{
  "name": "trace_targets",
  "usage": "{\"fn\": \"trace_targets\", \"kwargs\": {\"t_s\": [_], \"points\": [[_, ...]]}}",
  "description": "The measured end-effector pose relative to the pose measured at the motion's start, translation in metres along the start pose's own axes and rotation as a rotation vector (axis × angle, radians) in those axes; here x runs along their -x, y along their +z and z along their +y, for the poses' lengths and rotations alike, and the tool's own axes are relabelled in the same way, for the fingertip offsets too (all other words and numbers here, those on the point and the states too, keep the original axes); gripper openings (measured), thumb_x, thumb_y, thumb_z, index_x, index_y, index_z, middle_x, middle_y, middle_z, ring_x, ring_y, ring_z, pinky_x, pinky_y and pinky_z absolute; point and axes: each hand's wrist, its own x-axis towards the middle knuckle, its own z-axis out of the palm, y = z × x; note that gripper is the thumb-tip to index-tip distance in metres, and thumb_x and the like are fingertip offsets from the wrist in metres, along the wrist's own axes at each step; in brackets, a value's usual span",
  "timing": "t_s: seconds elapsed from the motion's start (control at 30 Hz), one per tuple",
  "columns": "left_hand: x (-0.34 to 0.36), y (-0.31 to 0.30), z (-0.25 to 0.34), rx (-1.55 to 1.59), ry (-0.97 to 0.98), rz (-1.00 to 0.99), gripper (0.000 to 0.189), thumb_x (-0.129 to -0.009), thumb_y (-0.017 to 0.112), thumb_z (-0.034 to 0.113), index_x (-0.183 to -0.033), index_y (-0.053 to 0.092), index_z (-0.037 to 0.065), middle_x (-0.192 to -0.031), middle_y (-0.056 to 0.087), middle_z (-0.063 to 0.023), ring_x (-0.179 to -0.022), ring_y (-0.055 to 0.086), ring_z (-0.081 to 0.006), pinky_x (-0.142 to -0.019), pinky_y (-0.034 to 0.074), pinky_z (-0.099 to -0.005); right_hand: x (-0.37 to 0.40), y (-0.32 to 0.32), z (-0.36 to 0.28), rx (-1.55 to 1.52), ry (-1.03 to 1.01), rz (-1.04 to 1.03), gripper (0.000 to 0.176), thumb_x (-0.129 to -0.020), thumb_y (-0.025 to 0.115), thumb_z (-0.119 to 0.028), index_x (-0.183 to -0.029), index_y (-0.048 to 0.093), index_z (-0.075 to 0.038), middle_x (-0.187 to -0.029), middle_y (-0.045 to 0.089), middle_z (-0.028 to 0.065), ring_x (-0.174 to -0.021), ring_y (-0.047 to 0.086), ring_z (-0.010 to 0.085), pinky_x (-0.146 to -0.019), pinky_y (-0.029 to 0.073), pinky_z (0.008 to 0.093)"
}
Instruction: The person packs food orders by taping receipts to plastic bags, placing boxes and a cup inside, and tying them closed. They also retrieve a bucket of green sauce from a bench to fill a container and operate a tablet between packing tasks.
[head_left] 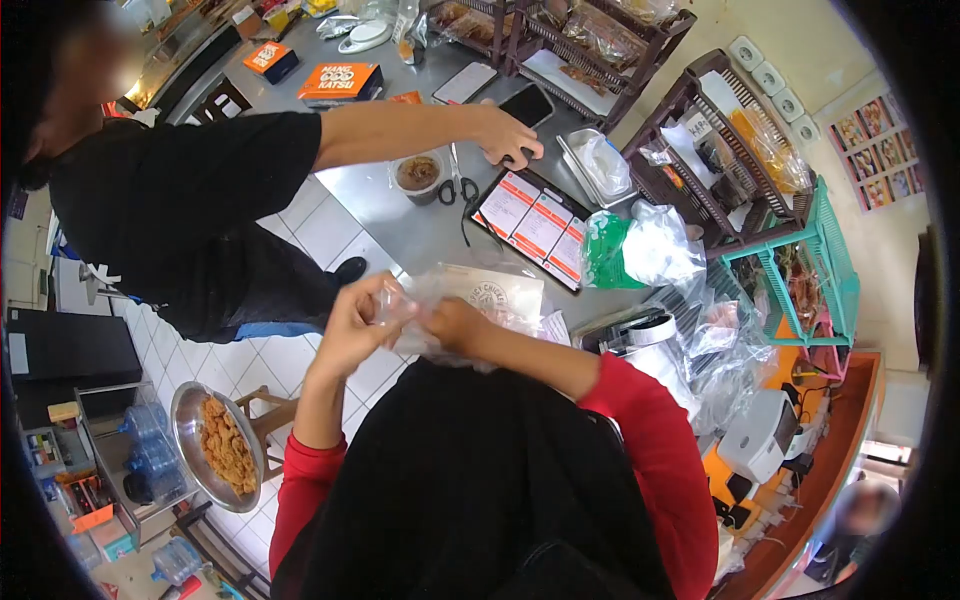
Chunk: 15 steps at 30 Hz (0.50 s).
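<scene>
In front of my chest, a thin clear plastic bag (pixel 424 290) is stretched between my two hands. My left hand (pixel 362 325) pinches its edge, thumb and fingers together. My right hand (pixel 455 325) is closed on the bag's other side, its fingertips partly covered by the film. Just beyond my right hand lies a pale paper package (pixel 515 290) with round dark "spicy chicken" lettering, and the plastic overlaps part of it.
Across the steel table (pixel 370 205), a co-worker's hand (pixel 510 135) reaches near a black phone (pixel 527 105). Close by are black scissors (pixel 458 190), a lidded tub (pixel 418 175), order slips (pixel 532 225) and a green bag (pixel 608 252). At left sits a bowl (pixel 184 410) of fried chicken.
</scene>
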Motion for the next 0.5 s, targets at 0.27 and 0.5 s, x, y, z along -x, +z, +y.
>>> {"fn": "trace_targets", "kwargs": {"t_s": [0.27,0.5], "points": [[0.013,-0.004,0.003,0.16,0.167,0.249,0.018,-0.078,0.06,-0.008,-0.093,0.053,0.0,-0.094,0.061,-0.0097,-0.057,0.049,-0.0035,-0.046,0.036,-0.017,-0.031,0.0,0.03,0.815,-0.074,-0.355,0.041,-0.091,0.042,-0.04,-0.117,0.055,-0.011,-0.113,0.057,0.0124,-0.12,0.043,0.0274,-0.104,0.009,0.0631],[0.029,-0.009,0.026,-0.574,0.411,0.576,0.009,-0.07,0.066,-0.006,-0.073,0.059,-0.001,-0.07,0.057,-0.0081,-0.059,0.054,-0.0132,-0.05,0.04,-0.0226,0.099,-0.191,-0.101,0.479,-0.022,-0.518,0.03,-0.084,0.06,-0.036,-0.084,0.066,-0.007,-0.064,0.061,0.0117,-0.06,0.062,0.0288,-0.056,0.047,0.0398]]}}
